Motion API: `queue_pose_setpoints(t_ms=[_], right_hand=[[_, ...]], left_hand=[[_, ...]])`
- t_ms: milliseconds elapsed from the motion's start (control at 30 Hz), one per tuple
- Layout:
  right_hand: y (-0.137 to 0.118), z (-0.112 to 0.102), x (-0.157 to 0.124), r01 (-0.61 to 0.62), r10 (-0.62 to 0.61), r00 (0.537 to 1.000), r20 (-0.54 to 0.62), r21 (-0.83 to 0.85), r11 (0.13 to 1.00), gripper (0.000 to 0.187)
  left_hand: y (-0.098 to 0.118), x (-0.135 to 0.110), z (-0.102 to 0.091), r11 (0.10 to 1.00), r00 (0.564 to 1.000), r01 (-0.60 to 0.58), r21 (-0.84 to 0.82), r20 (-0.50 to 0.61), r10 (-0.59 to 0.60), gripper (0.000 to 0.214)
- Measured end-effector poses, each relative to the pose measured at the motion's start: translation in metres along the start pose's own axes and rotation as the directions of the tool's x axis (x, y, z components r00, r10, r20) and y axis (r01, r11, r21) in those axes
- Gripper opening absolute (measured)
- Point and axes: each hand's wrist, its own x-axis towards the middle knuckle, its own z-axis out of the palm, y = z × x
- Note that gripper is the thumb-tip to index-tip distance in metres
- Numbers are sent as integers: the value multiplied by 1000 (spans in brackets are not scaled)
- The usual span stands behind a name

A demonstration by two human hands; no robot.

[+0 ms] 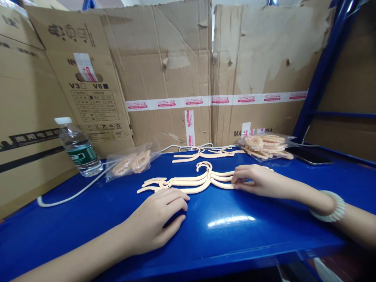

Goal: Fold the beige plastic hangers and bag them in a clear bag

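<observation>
Several beige folding clothes hangers (188,181) lie bunched together on the blue tabletop, their curved hooks pointing away from me. My right hand (251,179) has its fingers closed around the hangers' right-hand arms. On the near left side rests my left hand (163,213), palm down, thumb apart from the bent fingers. Its fingers lie against the nearest hanger's arm and hide part of it; I see no grip there. Just behind this bunch are more beige hangers (202,155).
Bagged beige pieces lie at the left (132,162) and right (264,145). A water bottle (79,150) stands at the left beside a white cable (70,200). A dark phone (311,156) lies at the far right. Cardboard sheets (170,70) wall the back; a blue post (320,70) rises at right.
</observation>
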Motion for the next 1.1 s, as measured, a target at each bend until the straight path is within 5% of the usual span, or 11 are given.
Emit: queue_pose_setpoints(t_ms=[467, 733, 867, 1100], right_hand=[[6, 0, -2, -51, 45, 998, -32, -182, 982, 16], [18, -12, -4, 5, -7, 997, -71, -20, 1000, 15], [35, -31, -11, -84, 85, 994, -72, 21, 996, 24], [60, -49, -27, -182, 183, 976, 122, -21, 983, 61]], left_hand=[[1, -1, -2, 1000, 1000, 19, 2, 22, -19, 18], [-5, -1, -2, 1000, 1000, 8, 13, -30, -7, 19], [-17, -1, -5, 994, 999, 12, 109, -49, -7, 20], [-51, 0, -15, 985, 993, 111, 130, -55, -104, 21]])
